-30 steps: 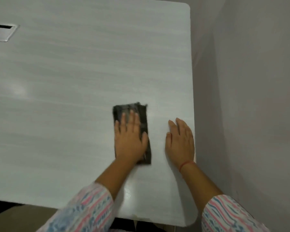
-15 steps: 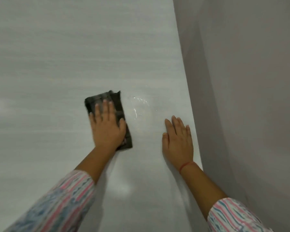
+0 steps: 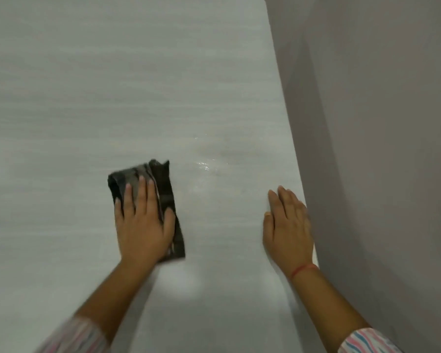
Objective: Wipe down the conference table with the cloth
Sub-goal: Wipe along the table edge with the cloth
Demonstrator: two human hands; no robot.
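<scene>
A pale grey wood-grain conference table (image 3: 112, 85) fills most of the view. A dark folded cloth (image 3: 163, 182) lies on it left of centre. My left hand (image 3: 143, 225) presses flat on the cloth with straight fingers, covering its lower left part. My right hand (image 3: 288, 228) rests flat on the bare tabletop close to the table's right edge, palm down, with a red thread around the wrist. A wet shiny streak (image 3: 209, 159) shows on the table between the cloth and my right hand.
A plain grey wall (image 3: 379, 149) runs close along the table's right edge (image 3: 285, 123). The table's far right corner is rounded. Both forearms wear striped pink, blue and white sleeves.
My left hand has slid the cloth leftward, away from my right hand, leaving a wet streak behind. My right hand stayed in place by the table edge. The view shifted right, hiding the cable port.
</scene>
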